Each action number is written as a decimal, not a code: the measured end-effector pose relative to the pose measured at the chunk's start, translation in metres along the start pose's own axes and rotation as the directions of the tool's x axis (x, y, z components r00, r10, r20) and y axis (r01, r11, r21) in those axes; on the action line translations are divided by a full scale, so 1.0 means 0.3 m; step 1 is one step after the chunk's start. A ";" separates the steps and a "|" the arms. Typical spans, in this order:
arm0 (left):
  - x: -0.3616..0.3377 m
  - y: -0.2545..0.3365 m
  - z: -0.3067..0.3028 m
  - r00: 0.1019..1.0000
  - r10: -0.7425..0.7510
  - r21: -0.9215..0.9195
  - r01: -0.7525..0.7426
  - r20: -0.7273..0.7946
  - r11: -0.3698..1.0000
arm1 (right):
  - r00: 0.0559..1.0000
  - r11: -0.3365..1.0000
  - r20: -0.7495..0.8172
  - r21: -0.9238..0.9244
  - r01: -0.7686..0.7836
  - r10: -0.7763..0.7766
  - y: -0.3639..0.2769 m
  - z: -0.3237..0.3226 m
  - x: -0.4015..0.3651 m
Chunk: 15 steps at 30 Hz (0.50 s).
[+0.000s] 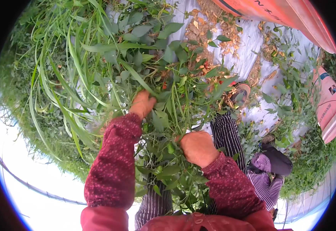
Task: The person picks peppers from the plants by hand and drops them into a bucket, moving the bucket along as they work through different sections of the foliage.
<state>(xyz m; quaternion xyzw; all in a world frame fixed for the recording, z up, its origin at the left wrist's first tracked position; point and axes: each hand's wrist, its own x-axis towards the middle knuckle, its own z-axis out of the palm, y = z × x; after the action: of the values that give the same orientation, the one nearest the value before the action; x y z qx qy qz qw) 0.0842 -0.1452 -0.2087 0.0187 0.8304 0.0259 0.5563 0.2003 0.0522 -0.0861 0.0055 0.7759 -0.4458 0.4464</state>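
Both of my hands are among leafy pepper plants (164, 165). My left hand (143, 104) is bent at the stems and leaves left of the middle, its fingertips partly covered by foliage. Lower and to the right, my right hand (199, 148) is curled, its back toward the camera; whatever its fingers hold is hidden. A green pepper (171, 148) hangs just left of my right hand, and another green pepper (145, 127) hangs below my left hand. Small red peppers (229, 83) show among the leaves further right.
Long grass (75, 84) fills the left. Pale ground sheeting (241, 61) with dry leaves lies at upper right. A red printed sack (283, 15) is at top right, a pink one (329, 107) below it. Another person in striped trousers (266, 181) is at lower right.
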 end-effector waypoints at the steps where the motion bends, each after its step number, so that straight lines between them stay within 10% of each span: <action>1: -0.021 -0.031 -0.009 0.998 0.058 0.021 -0.058 -0.014 0.998 | 1.000 1.000 -0.011 0.016 0.010 -0.010 0.003 0.002 0.005; 15: -0.139 -0.025 -0.128 0.988 -0.107 0.205 0.082 0.111 0.975 | 0.999 0.999 -0.006 0.040 0.032 -0.032 0.002 0.004 0.010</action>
<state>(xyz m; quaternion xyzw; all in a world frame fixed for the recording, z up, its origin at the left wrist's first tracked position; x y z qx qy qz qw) 0.0644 -0.1561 -0.1562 0.0364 0.7932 -0.0853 0.6018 0.1994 0.0506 -0.0890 0.0033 0.7680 -0.4685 0.4366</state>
